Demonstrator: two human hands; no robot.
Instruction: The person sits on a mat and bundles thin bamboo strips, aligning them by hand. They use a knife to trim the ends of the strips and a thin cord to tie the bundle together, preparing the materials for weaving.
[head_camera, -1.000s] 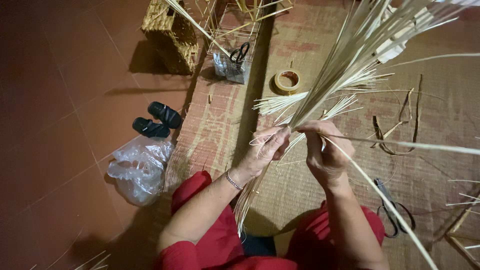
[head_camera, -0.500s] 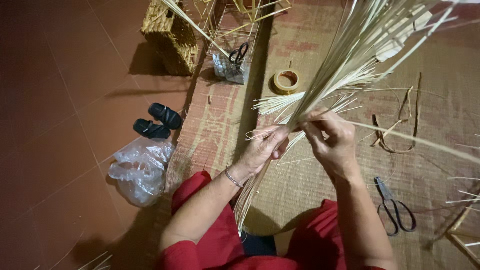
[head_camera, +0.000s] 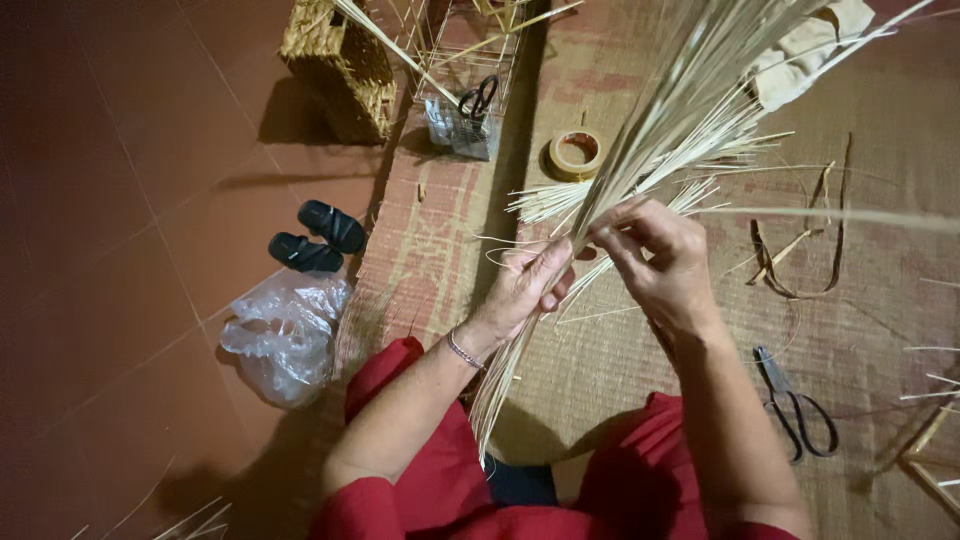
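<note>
**Between both hands: a bundle of pale reeds**

Under both hands lies a woven mat (head_camera: 640, 350), spread over a red tiled floor (head_camera: 110, 200). Across it runs the bundle of reeds (head_camera: 660, 130), long pale stalks that fan out up and away from the hands and taper to a narrow tail below the left wrist, near the red-clothed knees.

Left hand (head_camera: 525, 285) is closed around the bundle where the stalks come together, fingers curled over them, a thin bracelet at the wrist. Right hand (head_camera: 655, 255) sits just beside it, touching the same stalks, its fingertips pinched on a few strands at the gathering point; the rest of that hand is half curled.

Left of the left hand, off the mat, lies a crumpled clear plastic bag (head_camera: 285, 330), and just beyond it a pair of black sandals (head_camera: 318, 238). Farther ahead of the left hand stands a woven basket (head_camera: 340, 60). Beside that is a wire holder (head_camera: 465, 110) with black-handled scissors in it. Ahead of the hands, between them, a tape roll (head_camera: 576, 152) lies flat on the mat. Right of the right hand lies a loop of brown strip (head_camera: 800, 240), and below that hand a second pair of scissors (head_camera: 795, 405).
</note>
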